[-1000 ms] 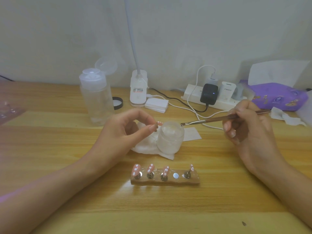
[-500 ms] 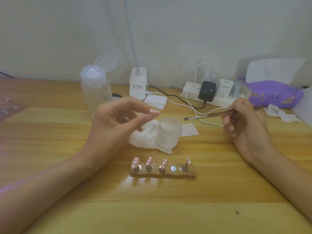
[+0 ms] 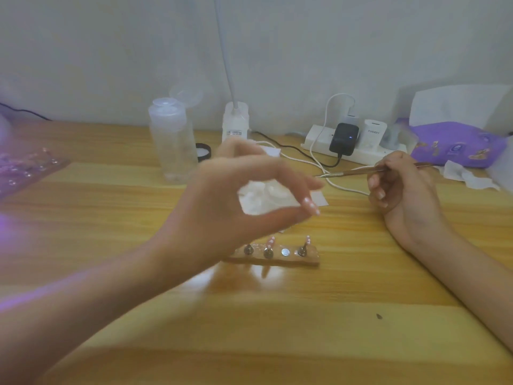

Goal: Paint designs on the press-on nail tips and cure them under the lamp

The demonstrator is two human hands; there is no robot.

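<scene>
The left hand [image 3: 244, 195] has lifted clear of the tabletop [image 3: 277, 315], its grip pinching a pink, white-dotted nail tip [image 3: 311, 206] above the holder [image 3: 291, 262], while the right hand [image 3: 402, 187], grip curled round the brush [image 3: 358, 171], has drawn back, probably pausing before the next stroke.

The left hand [image 3: 236, 195] hovers above the nail stand [image 3: 309, 259], fingers curved, pinching a nail tip [image 3: 311, 206]; the right hand [image 3: 399, 190], right of the stand, grips a brush [image 3: 349, 172].
</scene>
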